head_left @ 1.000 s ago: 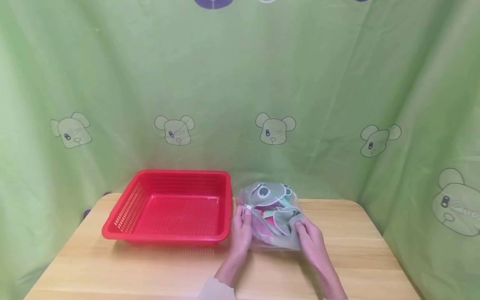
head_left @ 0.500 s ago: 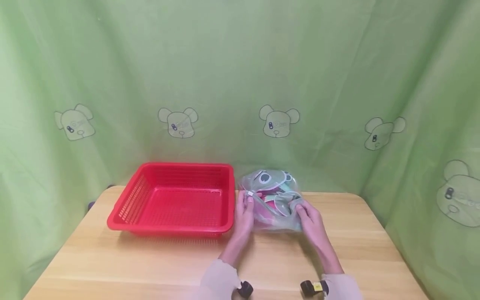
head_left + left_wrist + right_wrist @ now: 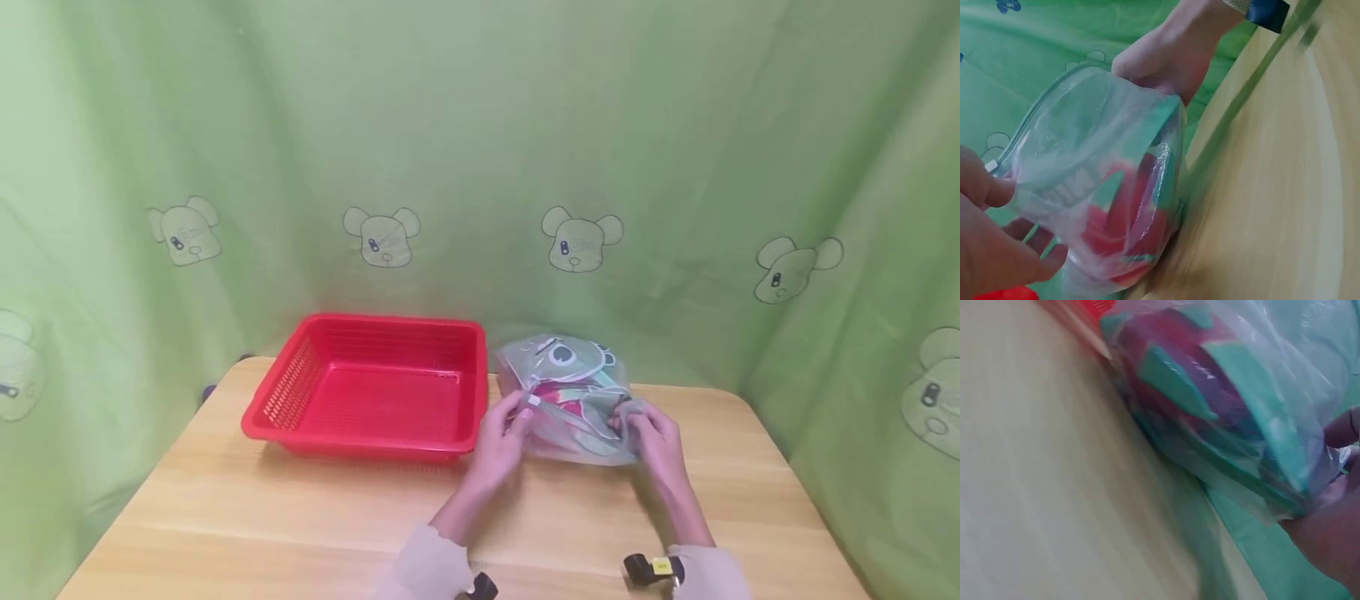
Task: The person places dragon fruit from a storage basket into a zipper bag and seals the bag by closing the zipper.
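Note:
A clear plastic zipper bag (image 3: 566, 442) stands on the table to the right of the basket, printed with large eye shapes. Its white slider (image 3: 533, 401) sits at the left end of the zip. Through the plastic show soft-looking pink-red and mint-green things (image 3: 1125, 219) whose kind I cannot make out. My left hand (image 3: 498, 437) pinches the bag's left edge beside the slider. On the other side, my right hand (image 3: 660, 442) grips the bunched right edge near the mouth, its fingertips partly hidden by plastic.
A red plastic basket (image 3: 360, 440) with perforated sides stands just left of the bag, close to my left hand. Wooden table surface (image 3: 337, 533) stretches in front. Green curtain (image 3: 480, 150) with bear-head prints hangs behind and at both sides.
The head view has shifted, so everything sits further right and higher. My right fingers have curled further around the bag's right edge, and the mouth looks more spread. The left hand keeps its hold.

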A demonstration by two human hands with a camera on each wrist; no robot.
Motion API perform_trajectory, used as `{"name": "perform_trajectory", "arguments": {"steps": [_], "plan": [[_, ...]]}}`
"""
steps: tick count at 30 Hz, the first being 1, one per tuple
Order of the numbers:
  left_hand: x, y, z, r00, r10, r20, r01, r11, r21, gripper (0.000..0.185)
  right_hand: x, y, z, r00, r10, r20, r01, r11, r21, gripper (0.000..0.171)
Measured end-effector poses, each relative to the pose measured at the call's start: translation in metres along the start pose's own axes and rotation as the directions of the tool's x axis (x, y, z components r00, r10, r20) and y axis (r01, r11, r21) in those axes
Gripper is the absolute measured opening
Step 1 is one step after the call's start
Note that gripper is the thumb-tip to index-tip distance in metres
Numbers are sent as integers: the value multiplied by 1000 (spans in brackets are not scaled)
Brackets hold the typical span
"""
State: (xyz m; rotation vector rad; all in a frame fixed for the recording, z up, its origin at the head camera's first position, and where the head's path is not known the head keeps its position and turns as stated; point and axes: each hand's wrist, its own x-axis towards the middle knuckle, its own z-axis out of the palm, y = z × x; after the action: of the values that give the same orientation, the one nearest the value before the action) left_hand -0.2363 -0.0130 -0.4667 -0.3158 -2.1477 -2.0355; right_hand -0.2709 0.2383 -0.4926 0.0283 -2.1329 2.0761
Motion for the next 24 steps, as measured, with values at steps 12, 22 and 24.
{"name": "perform_trajectory", "arguments": {"steps": [12, 22, 24], "plan": [[-34, 25, -39, 982, 2, 188, -15, 998, 68, 27, -8, -8, -39, 980, -158, 124, 142, 981, 131, 15], [-52, 38, -50, 925, -116, 360, -29, 927, 374, 26, -23, -19, -73, 963, -152, 224, 192, 966, -171, 21], [-53, 36, -49, 914, -179, 365, 19, 916, 401, 23, -25, -21, -77, 960, -144, 239, 203, 948, -245, 22]]}}
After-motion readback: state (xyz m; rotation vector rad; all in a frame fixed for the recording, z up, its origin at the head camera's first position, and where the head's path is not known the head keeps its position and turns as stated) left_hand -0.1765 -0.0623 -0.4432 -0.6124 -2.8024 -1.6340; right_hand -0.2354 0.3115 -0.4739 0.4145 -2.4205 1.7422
